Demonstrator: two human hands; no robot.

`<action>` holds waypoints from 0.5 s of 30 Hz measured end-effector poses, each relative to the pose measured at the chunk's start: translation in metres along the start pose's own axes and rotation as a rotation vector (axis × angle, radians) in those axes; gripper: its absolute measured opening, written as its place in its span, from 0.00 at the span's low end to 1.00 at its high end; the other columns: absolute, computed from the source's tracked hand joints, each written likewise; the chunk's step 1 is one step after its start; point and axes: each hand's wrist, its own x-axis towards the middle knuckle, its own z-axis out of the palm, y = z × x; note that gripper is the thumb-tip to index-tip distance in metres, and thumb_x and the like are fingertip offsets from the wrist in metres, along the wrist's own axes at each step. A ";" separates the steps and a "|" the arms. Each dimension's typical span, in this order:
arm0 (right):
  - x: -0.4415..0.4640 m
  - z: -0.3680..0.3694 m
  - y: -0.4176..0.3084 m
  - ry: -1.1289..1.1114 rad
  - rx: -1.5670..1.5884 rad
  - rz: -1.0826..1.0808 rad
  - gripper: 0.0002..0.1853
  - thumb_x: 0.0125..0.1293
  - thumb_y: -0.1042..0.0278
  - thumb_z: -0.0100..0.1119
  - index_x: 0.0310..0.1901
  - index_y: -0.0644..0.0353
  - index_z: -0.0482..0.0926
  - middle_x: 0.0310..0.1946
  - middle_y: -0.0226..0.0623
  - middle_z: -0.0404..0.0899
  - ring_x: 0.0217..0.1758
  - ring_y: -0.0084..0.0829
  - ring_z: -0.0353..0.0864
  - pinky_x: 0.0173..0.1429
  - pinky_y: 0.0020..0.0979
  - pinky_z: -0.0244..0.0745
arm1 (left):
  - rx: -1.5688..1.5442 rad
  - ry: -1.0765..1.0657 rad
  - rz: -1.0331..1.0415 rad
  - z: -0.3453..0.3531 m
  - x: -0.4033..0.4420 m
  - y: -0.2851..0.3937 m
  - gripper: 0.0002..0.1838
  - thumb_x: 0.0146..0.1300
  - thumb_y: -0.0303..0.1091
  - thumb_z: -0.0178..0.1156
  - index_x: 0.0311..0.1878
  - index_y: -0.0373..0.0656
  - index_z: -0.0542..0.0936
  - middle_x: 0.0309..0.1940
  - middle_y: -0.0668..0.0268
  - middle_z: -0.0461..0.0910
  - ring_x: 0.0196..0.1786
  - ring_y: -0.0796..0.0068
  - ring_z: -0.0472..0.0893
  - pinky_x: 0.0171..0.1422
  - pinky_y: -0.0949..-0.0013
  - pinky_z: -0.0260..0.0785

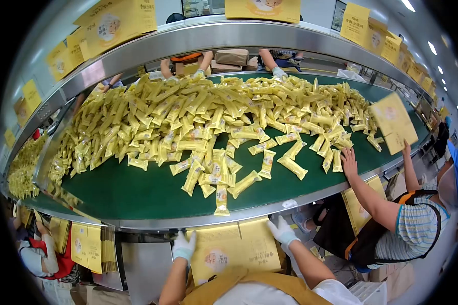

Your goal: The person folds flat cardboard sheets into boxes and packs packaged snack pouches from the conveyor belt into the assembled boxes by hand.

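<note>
In white gloves, my two hands have a yellow printed cardboard box (234,250) between them, just below the front rail of the conveyor. My left hand (184,246) grips its left edge, and my right hand (283,232) is at its upper right corner. A crease line runs across the box's top panels. Beyond it, a large heap of yellow wrapped snack packets (203,109) covers much of the green conveyor belt (122,185). Several loose packets (221,200) lie close to the rail in front of me.
A co-worker (392,223) at right rests one hand on the belt and raises a yellow box (394,122) with the other. More hands (279,72) reach in across the belt. Folded cartons (89,246) stand at lower left. A metal shelf (198,38) bearing boxes arches over the belt.
</note>
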 end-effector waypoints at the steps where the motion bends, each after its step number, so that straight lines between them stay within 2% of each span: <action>1: 0.006 0.022 0.002 -0.082 0.061 0.070 0.44 0.66 0.30 0.52 0.63 0.71 0.74 0.61 0.68 0.74 0.63 0.59 0.77 0.69 0.45 0.69 | -0.168 -0.021 0.003 0.038 0.019 -0.018 0.43 0.64 0.66 0.57 0.65 0.33 0.71 0.57 0.34 0.78 0.60 0.36 0.78 0.67 0.50 0.69; 2: 0.009 0.044 0.007 -0.170 0.120 0.143 0.45 0.65 0.29 0.53 0.62 0.72 0.74 0.58 0.68 0.76 0.62 0.59 0.78 0.69 0.45 0.69 | -0.333 -0.045 0.002 0.065 0.030 -0.035 0.47 0.64 0.66 0.58 0.68 0.31 0.65 0.61 0.32 0.74 0.63 0.35 0.76 0.69 0.51 0.67; 4: 0.008 0.066 0.016 -0.194 0.137 0.154 0.48 0.65 0.28 0.54 0.64 0.73 0.67 0.60 0.65 0.74 0.65 0.56 0.73 0.70 0.42 0.65 | -0.398 0.010 0.088 0.054 0.010 -0.017 0.48 0.64 0.63 0.62 0.69 0.27 0.64 0.61 0.34 0.76 0.65 0.38 0.75 0.70 0.53 0.66; 5: 0.006 0.050 0.007 -0.310 0.205 0.178 0.53 0.66 0.28 0.54 0.70 0.75 0.58 0.67 0.64 0.67 0.72 0.53 0.66 0.75 0.39 0.59 | -0.325 0.085 0.110 0.066 0.014 -0.025 0.47 0.65 0.59 0.63 0.71 0.26 0.63 0.62 0.35 0.75 0.66 0.40 0.75 0.71 0.55 0.65; 6: 0.002 0.029 -0.010 -0.423 0.273 0.203 0.58 0.66 0.28 0.53 0.77 0.77 0.48 0.74 0.63 0.61 0.80 0.51 0.59 0.80 0.35 0.52 | -0.408 0.049 0.086 0.061 0.009 -0.028 0.46 0.66 0.59 0.63 0.71 0.26 0.64 0.62 0.36 0.75 0.67 0.40 0.74 0.71 0.56 0.65; 7: -0.018 0.001 -0.040 -0.363 0.329 0.195 0.53 0.68 0.33 0.56 0.76 0.75 0.51 0.73 0.61 0.63 0.78 0.48 0.62 0.79 0.34 0.54 | -0.494 0.013 0.061 0.051 0.003 -0.024 0.46 0.66 0.58 0.62 0.71 0.26 0.64 0.62 0.36 0.75 0.67 0.40 0.74 0.71 0.57 0.64; 8: -0.030 -0.002 -0.045 -0.256 0.363 0.106 0.46 0.68 0.37 0.58 0.69 0.73 0.58 0.64 0.61 0.69 0.69 0.51 0.68 0.71 0.38 0.61 | -0.581 -0.023 0.038 0.039 -0.004 -0.017 0.45 0.67 0.58 0.62 0.71 0.27 0.64 0.63 0.36 0.74 0.67 0.41 0.73 0.71 0.57 0.64; 9: -0.037 -0.002 -0.048 -0.145 0.400 0.016 0.39 0.68 0.40 0.60 0.62 0.72 0.65 0.55 0.61 0.76 0.60 0.54 0.75 0.64 0.42 0.68 | -0.571 -0.017 -0.004 0.022 -0.015 -0.005 0.39 0.71 0.53 0.59 0.70 0.28 0.66 0.63 0.40 0.75 0.67 0.46 0.74 0.71 0.59 0.64; 10: -0.045 -0.005 -0.053 -0.031 0.438 -0.074 0.32 0.68 0.44 0.61 0.55 0.70 0.72 0.46 0.60 0.83 0.51 0.57 0.82 0.57 0.46 0.74 | -0.651 0.053 0.050 0.024 -0.015 -0.014 0.37 0.72 0.51 0.58 0.70 0.28 0.66 0.62 0.42 0.75 0.66 0.48 0.74 0.71 0.59 0.65; 11: -0.055 -0.018 -0.064 -0.038 0.492 -0.104 0.30 0.69 0.51 0.62 0.61 0.69 0.68 0.52 0.55 0.81 0.56 0.49 0.81 0.61 0.43 0.72 | -0.729 0.123 0.106 0.029 -0.013 -0.026 0.35 0.73 0.49 0.57 0.70 0.28 0.66 0.62 0.44 0.76 0.65 0.51 0.75 0.71 0.59 0.65; 12: -0.065 -0.025 -0.068 0.012 0.594 -0.122 0.30 0.70 0.52 0.62 0.63 0.68 0.68 0.55 0.53 0.79 0.58 0.46 0.79 0.63 0.42 0.71 | -0.807 0.192 0.164 0.021 -0.019 -0.022 0.33 0.74 0.47 0.56 0.70 0.28 0.66 0.62 0.45 0.76 0.65 0.53 0.75 0.70 0.59 0.66; 13: -0.074 -0.031 -0.072 0.063 0.696 -0.138 0.31 0.70 0.53 0.61 0.64 0.68 0.67 0.57 0.50 0.78 0.60 0.43 0.77 0.65 0.41 0.70 | -1.035 0.203 0.169 0.010 -0.031 -0.024 0.28 0.77 0.42 0.52 0.69 0.29 0.67 0.60 0.51 0.77 0.64 0.61 0.75 0.68 0.61 0.67; 14: -0.084 -0.037 -0.077 0.113 0.799 -0.153 0.31 0.70 0.54 0.60 0.66 0.67 0.66 0.60 0.48 0.76 0.61 0.39 0.76 0.67 0.40 0.69 | -1.100 0.187 0.285 -0.012 -0.045 -0.014 0.27 0.78 0.44 0.50 0.69 0.30 0.67 0.58 0.52 0.78 0.61 0.62 0.78 0.67 0.62 0.68; 15: -0.090 -0.054 -0.085 0.147 0.809 -0.094 0.30 0.72 0.56 0.58 0.68 0.66 0.64 0.60 0.41 0.73 0.61 0.34 0.72 0.69 0.37 0.66 | -1.167 0.160 0.402 -0.035 -0.060 -0.004 0.27 0.79 0.45 0.48 0.69 0.32 0.68 0.56 0.53 0.80 0.58 0.63 0.80 0.66 0.62 0.70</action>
